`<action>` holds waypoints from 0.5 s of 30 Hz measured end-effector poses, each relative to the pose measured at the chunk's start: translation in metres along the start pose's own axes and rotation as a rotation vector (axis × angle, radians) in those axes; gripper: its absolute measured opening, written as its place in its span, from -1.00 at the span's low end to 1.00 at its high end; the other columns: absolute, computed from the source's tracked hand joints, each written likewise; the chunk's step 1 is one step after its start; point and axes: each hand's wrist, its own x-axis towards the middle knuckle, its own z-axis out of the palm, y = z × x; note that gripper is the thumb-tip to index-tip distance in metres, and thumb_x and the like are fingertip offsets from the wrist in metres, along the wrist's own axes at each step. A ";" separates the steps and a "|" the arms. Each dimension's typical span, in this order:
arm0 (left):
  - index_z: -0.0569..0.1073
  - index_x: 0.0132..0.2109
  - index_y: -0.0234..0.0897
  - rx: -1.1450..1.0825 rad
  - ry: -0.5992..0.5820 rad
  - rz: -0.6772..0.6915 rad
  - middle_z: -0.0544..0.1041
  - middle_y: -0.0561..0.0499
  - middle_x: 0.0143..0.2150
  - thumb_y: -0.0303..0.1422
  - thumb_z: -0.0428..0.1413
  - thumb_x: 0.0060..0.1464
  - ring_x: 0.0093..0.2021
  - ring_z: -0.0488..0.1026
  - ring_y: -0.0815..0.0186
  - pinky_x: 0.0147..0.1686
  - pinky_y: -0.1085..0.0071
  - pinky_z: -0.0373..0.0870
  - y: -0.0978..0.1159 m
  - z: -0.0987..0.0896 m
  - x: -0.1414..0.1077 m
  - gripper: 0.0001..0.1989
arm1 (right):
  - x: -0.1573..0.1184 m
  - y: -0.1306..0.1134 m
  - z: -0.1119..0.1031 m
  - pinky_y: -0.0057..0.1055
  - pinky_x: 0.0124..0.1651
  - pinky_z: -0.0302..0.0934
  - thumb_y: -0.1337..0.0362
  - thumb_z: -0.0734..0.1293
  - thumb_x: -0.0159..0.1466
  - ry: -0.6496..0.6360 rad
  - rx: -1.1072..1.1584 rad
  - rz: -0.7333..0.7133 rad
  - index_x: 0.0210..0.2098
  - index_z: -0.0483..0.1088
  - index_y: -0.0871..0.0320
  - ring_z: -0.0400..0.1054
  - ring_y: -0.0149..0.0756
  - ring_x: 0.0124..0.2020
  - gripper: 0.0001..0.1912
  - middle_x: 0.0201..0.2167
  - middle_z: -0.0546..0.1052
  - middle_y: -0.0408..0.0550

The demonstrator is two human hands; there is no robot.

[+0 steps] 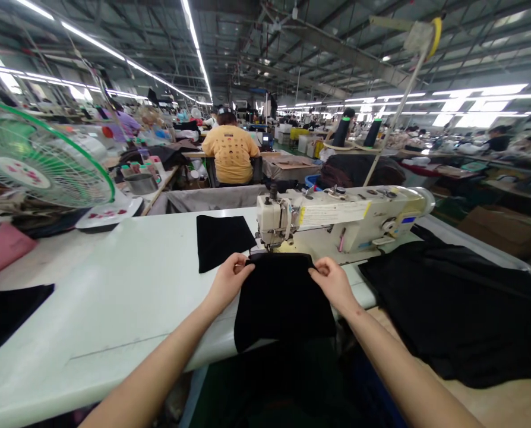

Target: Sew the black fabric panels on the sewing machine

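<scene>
Now the left hand (pixel 233 278) and right hand (pixel 331 282) each pinch, thumb against fingers, an upper corner of the black rectangular fabric piece (pixel 285 300), stretched before the cream metal sewing machine (pixel 337 217), its lower end hanging over the edge of the pale-green smooth table (pixel 136 279).

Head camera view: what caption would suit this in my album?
Two bare hands hold black fabric by its upper corners at a sewing machine in a busy workshop.
</scene>
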 end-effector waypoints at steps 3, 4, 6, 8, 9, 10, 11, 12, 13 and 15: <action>0.39 -0.28 -0.25 -0.349 0.046 -0.090 0.45 0.11 -0.42 -0.11 0.18 0.03 -0.40 0.41 0.35 -0.33 0.42 0.33 0.010 -0.011 -0.016 -0.71 | -0.008 -0.015 -0.013 -0.26 -0.12 0.35 0.06 0.44 0.10 -0.048 0.290 0.031 -0.20 0.46 0.14 0.49 -0.18 -0.25 -0.64 -0.32 0.61 -0.05; 0.43 -0.28 -0.26 -0.466 0.050 -0.119 0.48 0.09 -0.39 -0.12 0.23 -0.03 -0.37 0.43 0.34 -0.30 0.41 0.35 0.014 -0.014 -0.020 -0.69 | -0.011 -0.021 -0.018 -0.24 -0.05 0.34 0.06 0.48 0.08 -0.057 0.405 0.036 -0.16 0.49 0.13 0.50 -0.16 -0.17 -0.61 -0.26 0.63 -0.04; 0.50 -0.28 -0.28 -0.609 0.048 -0.141 0.55 0.03 -0.33 -0.14 0.29 -0.08 -0.28 0.47 0.30 -0.20 0.37 0.39 0.024 -0.020 -0.026 -0.68 | -0.017 -0.035 -0.028 -0.19 0.09 0.30 0.09 0.52 0.06 -0.045 0.565 0.022 -0.16 0.55 0.11 0.48 -0.11 -0.04 -0.61 -0.17 0.64 -0.02; 0.55 -0.27 -0.28 -0.673 0.055 -0.111 0.60 -0.02 -0.27 -0.15 0.29 -0.04 -0.19 0.50 0.23 -0.11 0.32 0.41 0.033 -0.025 -0.032 -0.71 | -0.024 -0.047 -0.036 -0.16 0.14 0.27 0.08 0.51 0.10 0.022 0.570 -0.019 -0.18 0.57 0.10 0.46 -0.09 0.00 -0.66 -0.12 0.63 -0.01; 0.57 -0.27 -0.28 -0.685 0.069 -0.079 0.61 -0.04 -0.24 -0.15 0.27 0.01 -0.15 0.51 0.20 -0.07 0.29 0.41 0.037 -0.027 -0.034 -0.73 | -0.028 -0.052 -0.039 -0.14 0.14 0.26 0.07 0.50 0.13 0.065 0.537 -0.038 -0.20 0.58 0.10 0.45 -0.08 0.00 -0.68 -0.10 0.63 0.01; 0.57 -0.27 -0.27 -0.678 0.094 -0.037 0.61 -0.05 -0.22 -0.17 0.24 0.05 -0.12 0.51 0.18 -0.05 0.28 0.41 0.040 -0.029 -0.037 -0.76 | -0.032 -0.056 -0.041 -0.14 0.14 0.26 0.06 0.49 0.15 0.114 0.491 -0.057 -0.22 0.58 0.10 0.45 -0.07 0.00 -0.70 -0.09 0.62 0.02; 0.57 -0.28 -0.26 -0.645 0.132 0.015 0.61 -0.05 -0.21 -0.18 0.22 0.09 -0.11 0.50 0.19 -0.05 0.28 0.41 0.043 -0.030 -0.040 -0.78 | -0.036 -0.059 -0.042 -0.14 0.12 0.27 0.05 0.47 0.17 0.167 0.438 -0.081 -0.25 0.58 0.11 0.45 -0.07 -0.01 -0.72 -0.09 0.61 0.02; 0.56 -0.27 -0.24 -0.588 0.191 0.077 0.59 -0.04 -0.21 -0.21 0.19 0.14 -0.12 0.50 0.20 -0.06 0.29 0.41 0.045 -0.030 -0.044 -0.81 | -0.040 -0.061 -0.041 -0.16 0.10 0.27 0.05 0.45 0.19 0.222 0.383 -0.114 -0.27 0.56 0.11 0.45 -0.08 -0.03 -0.73 -0.09 0.60 0.03; 0.55 -0.26 -0.23 -0.513 0.273 0.149 0.58 -0.02 -0.21 -0.24 0.16 0.18 -0.14 0.49 0.23 -0.07 0.31 0.41 0.046 -0.028 -0.047 -0.84 | -0.044 -0.063 -0.040 -0.17 0.08 0.28 0.05 0.43 0.21 0.276 0.332 -0.162 -0.29 0.55 0.12 0.44 -0.09 -0.04 -0.74 -0.09 0.59 0.04; 0.52 -0.23 -0.20 -0.356 0.462 0.323 0.53 -0.01 -0.22 -0.30 0.10 0.24 -0.17 0.46 0.26 -0.11 0.34 0.40 0.047 -0.022 -0.053 -0.86 | -0.051 -0.067 -0.036 -0.21 0.00 0.31 0.07 0.39 0.26 0.400 0.248 -0.301 -0.33 0.51 0.13 0.44 -0.12 -0.10 -0.76 -0.15 0.56 0.05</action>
